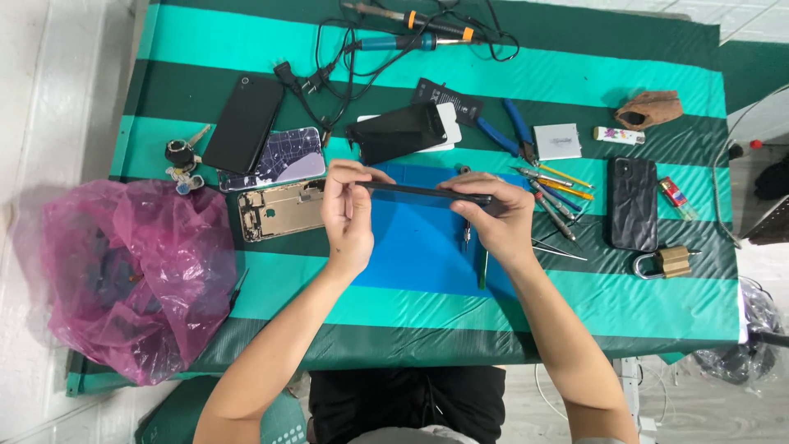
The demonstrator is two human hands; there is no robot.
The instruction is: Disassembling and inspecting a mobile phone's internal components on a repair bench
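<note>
Your left hand (347, 215) and right hand (497, 218) hold a thin dark phone (423, 191) edge-on between them, above the blue mat (411, 247). Your left fingers are curled, pinching the phone's left end; your right fingers wrap over and grip its right end. Just under your right hand a screwdriver (467, 234) lies on the mat. Left of your left hand sits a gold phone frame (279, 210), with a pink bag (131, 271) further left. Right of your right hand are tweezers and drivers (555, 193), a black phone (633, 203) and a padlock (667, 262). Beyond the mat lie a black screen (399, 131), blue pliers (509, 131), another phone (243, 123) and, farthest, soldering irons (411, 29) on the striped cloth (575, 74).
</note>
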